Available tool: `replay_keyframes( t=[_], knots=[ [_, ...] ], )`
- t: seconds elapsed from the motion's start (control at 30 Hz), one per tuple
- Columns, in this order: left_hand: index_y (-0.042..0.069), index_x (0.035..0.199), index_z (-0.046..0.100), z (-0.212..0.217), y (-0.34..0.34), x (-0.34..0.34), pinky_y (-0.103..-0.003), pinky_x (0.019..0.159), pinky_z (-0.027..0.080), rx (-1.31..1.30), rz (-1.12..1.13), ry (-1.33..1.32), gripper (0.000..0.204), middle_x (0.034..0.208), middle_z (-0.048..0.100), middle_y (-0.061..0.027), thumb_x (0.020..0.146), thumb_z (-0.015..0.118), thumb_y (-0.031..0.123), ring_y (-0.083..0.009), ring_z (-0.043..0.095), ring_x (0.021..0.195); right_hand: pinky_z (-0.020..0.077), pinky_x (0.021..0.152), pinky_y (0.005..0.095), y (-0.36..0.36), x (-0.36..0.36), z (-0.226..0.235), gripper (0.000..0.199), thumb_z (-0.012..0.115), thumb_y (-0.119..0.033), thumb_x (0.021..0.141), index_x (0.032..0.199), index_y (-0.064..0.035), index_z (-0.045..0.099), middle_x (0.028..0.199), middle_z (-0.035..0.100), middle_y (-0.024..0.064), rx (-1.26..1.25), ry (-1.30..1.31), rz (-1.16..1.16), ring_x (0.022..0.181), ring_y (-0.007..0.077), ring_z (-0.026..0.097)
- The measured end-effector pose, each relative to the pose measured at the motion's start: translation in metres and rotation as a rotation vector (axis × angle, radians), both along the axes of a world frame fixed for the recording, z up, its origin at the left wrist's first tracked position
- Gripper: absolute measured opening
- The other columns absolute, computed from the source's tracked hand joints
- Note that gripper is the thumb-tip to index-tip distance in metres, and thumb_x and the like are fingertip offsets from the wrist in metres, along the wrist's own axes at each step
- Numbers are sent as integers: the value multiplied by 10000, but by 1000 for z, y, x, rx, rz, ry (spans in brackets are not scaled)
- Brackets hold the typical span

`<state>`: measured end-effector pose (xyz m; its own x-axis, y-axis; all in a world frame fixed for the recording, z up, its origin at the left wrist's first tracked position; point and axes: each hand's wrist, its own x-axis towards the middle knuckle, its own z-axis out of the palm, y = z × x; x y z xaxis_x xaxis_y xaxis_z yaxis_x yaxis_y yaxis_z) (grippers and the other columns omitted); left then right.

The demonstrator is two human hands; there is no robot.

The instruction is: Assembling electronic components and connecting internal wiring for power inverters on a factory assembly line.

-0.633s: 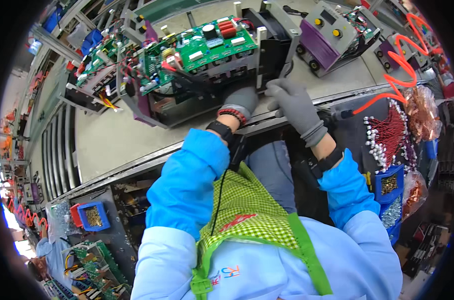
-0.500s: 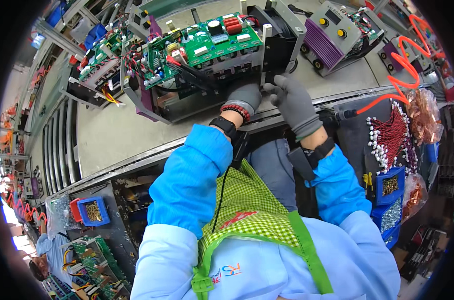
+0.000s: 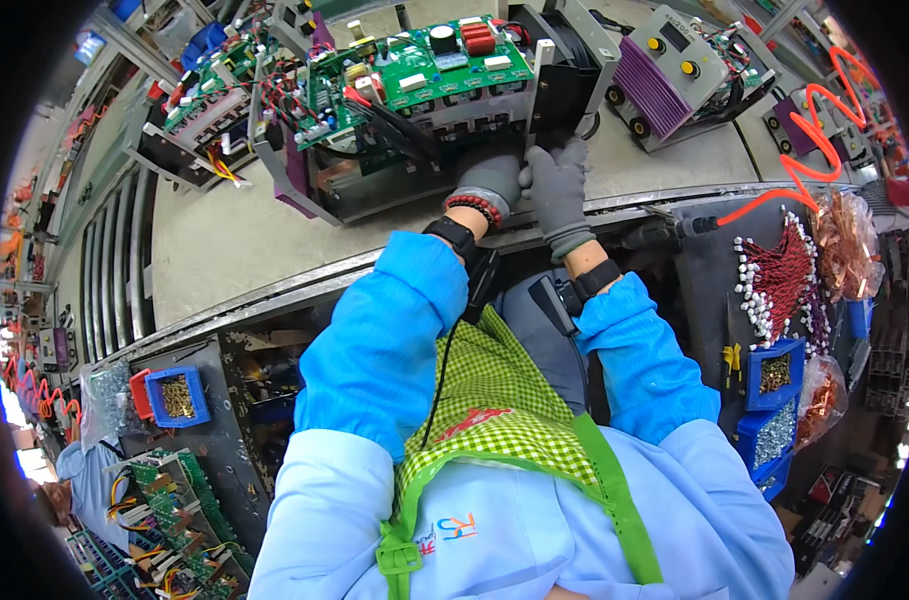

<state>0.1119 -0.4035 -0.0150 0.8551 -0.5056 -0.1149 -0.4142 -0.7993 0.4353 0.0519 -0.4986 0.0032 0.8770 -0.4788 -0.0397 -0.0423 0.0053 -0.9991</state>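
Observation:
A partly built machine (image 3: 444, 78) with a green circuit board, purple side panels and a black fan sits on the bench before me. My left hand (image 3: 493, 180), in a grey glove, reaches under the board's front; its fingers are hidden by the chassis. Just right of it, my right hand (image 3: 557, 190) is at the lower edge of the black end plate (image 3: 561, 100). Its gloved fingers are bent and close together, and what they hold, if anything, cannot be made out. Black cables (image 3: 404, 135) hang over the chassis front near my left hand.
Another purple machine (image 3: 664, 75) stands to the right; an open one (image 3: 199, 125) is at left. A power driver (image 3: 664, 230) with a coiled orange hose (image 3: 814, 135) lies at the bench edge. Red wire leads (image 3: 774, 275) and blue screw bins (image 3: 774, 375) are at right.
My right hand has moved left and closer to the left hand, up against the end plate, and its spread fingers have drawn together. My left hand has stayed nearly in place.

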Motion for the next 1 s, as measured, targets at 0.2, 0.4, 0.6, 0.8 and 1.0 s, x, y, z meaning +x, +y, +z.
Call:
replay_keyframes(
  t=[0.2, 0.4, 0.6, 0.8, 1.0],
  knots=[
    [75, 991, 704, -16, -3, 0, -445, 801, 524, -99, 82, -188, 279, 998, 675, -207, 915, 486, 232, -363, 662, 899, 429, 457, 279, -5, 15, -9, 412, 614, -159, 851, 1150, 0, 380, 662, 546, 64, 158, -30, -4, 520, 129, 532],
    [72, 993, 698, 7, -1, -1, -450, 811, 515, -6, 45, 1, 276, 994, 668, -215, 911, 477, 216, -375, 655, 910, 396, 504, 229, -9, -10, 15, 90, 545, -109, 903, 924, -92, 459, 688, 498, 12, 233, -85, 152, 598, 89, 494],
    [57, 1032, 658, 2, 6, 1, -440, 787, 516, -143, 34, -73, 273, 1031, 663, -198, 922, 470, 221, -366, 648, 906, 452, 574, 231, -16, -11, 14, 94, 565, -141, 926, 973, -80, 511, 828, 511, 30, 943, 10, 185, 700, 138, 523],
    [114, 1059, 670, 10, 1, -3, -412, 770, 514, -180, -23, -51, 284, 1003, 681, -161, 931, 476, 278, -334, 653, 897, 437, 522, 236, -33, 9, 2, 95, 568, -147, 934, 889, -74, 528, 777, 498, 13, 1348, 25, 270, 647, 114, 498],
    [102, 1063, 666, -8, 8, 4, -404, 804, 501, -335, -107, -9, 294, 1049, 668, -179, 906, 494, 282, -364, 638, 958, 409, 502, 207, -10, 7, 24, 77, 564, -128, 941, 906, -72, 524, 745, 484, 6, 1271, 53, 192, 622, 100, 479]
  ],
)
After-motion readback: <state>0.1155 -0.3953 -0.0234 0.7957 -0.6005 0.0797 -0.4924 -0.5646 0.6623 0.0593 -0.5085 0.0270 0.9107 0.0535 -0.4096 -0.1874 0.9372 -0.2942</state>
